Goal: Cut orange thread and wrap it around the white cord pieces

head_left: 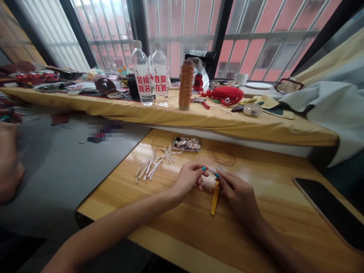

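Note:
My left hand [190, 177] and my right hand [237, 193] meet over the wooden table [256, 235], fingertips pinched together on a small thin piece I cannot make out. A yellow flat stick [214, 200] lies on the table just under and between the hands. Several white strips [152, 163] are scattered to the left of my left hand. Beyond them stands a clear tray of small beads [187, 143]. A loop of thin brown cord [222, 157] lies behind my right hand.
A dark phone [330, 210] lies at the right edge. A yellow-covered ledge [199, 115] behind holds two water bottles [150, 74], a spool of brown thread [185, 85], a red plush toy [226, 94] and clutter. Another person's blurred hand [8, 163] is at far left.

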`<state>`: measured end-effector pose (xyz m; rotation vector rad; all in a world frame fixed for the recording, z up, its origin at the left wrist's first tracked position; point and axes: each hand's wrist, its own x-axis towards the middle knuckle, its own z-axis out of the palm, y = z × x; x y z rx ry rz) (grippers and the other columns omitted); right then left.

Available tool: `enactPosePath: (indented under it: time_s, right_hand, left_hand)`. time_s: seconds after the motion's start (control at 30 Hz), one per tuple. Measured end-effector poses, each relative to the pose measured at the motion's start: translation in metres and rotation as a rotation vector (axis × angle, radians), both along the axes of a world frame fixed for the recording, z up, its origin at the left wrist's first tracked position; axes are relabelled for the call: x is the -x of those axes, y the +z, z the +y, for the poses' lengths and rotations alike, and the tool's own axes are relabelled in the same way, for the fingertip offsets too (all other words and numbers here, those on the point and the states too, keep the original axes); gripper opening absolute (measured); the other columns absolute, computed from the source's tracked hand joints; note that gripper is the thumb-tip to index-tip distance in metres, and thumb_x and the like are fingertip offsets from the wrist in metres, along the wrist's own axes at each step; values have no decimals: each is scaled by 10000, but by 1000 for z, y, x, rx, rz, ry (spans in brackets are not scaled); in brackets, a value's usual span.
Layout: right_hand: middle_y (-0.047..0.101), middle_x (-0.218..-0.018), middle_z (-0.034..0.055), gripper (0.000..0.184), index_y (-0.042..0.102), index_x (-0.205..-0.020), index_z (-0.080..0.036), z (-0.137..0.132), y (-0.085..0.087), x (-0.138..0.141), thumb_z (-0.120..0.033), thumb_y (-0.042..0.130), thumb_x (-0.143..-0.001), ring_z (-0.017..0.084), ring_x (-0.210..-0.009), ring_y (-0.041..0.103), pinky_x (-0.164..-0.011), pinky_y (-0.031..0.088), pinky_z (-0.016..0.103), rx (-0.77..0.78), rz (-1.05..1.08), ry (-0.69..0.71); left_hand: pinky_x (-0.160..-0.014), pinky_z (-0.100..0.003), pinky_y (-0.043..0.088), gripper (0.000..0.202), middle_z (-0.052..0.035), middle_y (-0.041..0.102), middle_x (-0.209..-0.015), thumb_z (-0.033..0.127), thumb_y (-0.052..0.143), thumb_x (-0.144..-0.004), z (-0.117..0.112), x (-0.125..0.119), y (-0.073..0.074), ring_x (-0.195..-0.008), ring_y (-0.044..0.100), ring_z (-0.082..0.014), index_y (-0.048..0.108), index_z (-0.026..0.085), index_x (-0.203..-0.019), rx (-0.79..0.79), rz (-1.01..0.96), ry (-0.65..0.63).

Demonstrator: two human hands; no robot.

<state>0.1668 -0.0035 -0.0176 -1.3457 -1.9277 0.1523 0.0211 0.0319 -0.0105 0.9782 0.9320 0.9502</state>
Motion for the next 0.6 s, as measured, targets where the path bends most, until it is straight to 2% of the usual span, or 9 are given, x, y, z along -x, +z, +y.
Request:
enactPosePath:
  time_s: [0.27, 0.43, 0.6]
  right_hand:
    - [649, -784, 55, 253, 624, -866, -195, 0, 1, 0, -288, 391, -829, 174, -682, 606, -602, 472, 267, -25, 0, -6]
    - [653, -811, 72, 248, 613, -866, -175, -1, 1, 1, -293, 399, -823, 179, -703, 609, -616, 473, 274, -38, 24, -19]
    - [642, -777, 64, 217, 601, -863, -173, -4, 2, 2, -292, 426, -812, 169, -667, 603, -596, 473, 267, 2, 110, -5]
  left_hand:
    - [-318, -137, 272, 41, 22, 494, -582, 67, 486, -735, -4, 2, 8, -345, 315, 0, 524, 82, -731, 167, -147, -24]
    - [-316, -127, 184, 126, 34, 439, -553, -13, 433, -677, -2, 5, 7, -333, 275, 10, 511, 77, -715, 250, -220, -162]
    - [-321, -126, 145, 129, 31, 437, -570, 4, 428, -639, -2, 7, 6, -328, 259, 17, 511, 81, -702, 282, -181, -303]
